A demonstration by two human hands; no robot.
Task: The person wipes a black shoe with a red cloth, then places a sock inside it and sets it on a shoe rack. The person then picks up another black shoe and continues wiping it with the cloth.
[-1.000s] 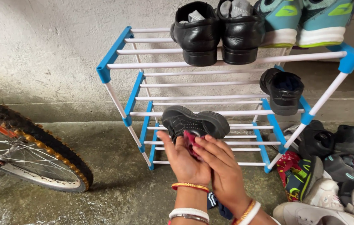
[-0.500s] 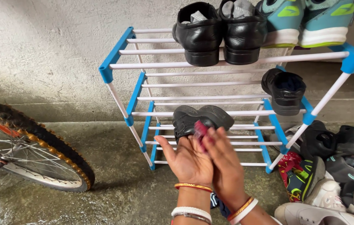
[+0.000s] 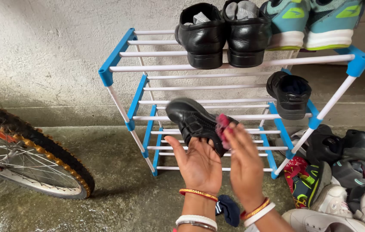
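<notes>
Black shoe (image 3: pixel 195 122) in front of rack (image 3: pixel 118 53), level with middle shelf, tilted. My left hand (image 3: pixel 199 165) cups it from below; right hand (image 3: pixel 245 161) presses pink cloth (image 3: pixel 222 125) to heel. Top shelf full, one shoe on middle shelf. Pile of shoes (image 3: pixel 341 172) right of rack unshelved; I judge work about half done.

left hand (image 3: pixel 199 165) cradles a black shoe (image 3: pixel 195 122) before the blue rack (image 3: pixel 118 53) while right hand (image 3: pixel 245 165) rubs it.

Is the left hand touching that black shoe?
Touching. The head view shows the left hand cupped under the black shoe, its fingers meeting the sole with no gap.
</notes>
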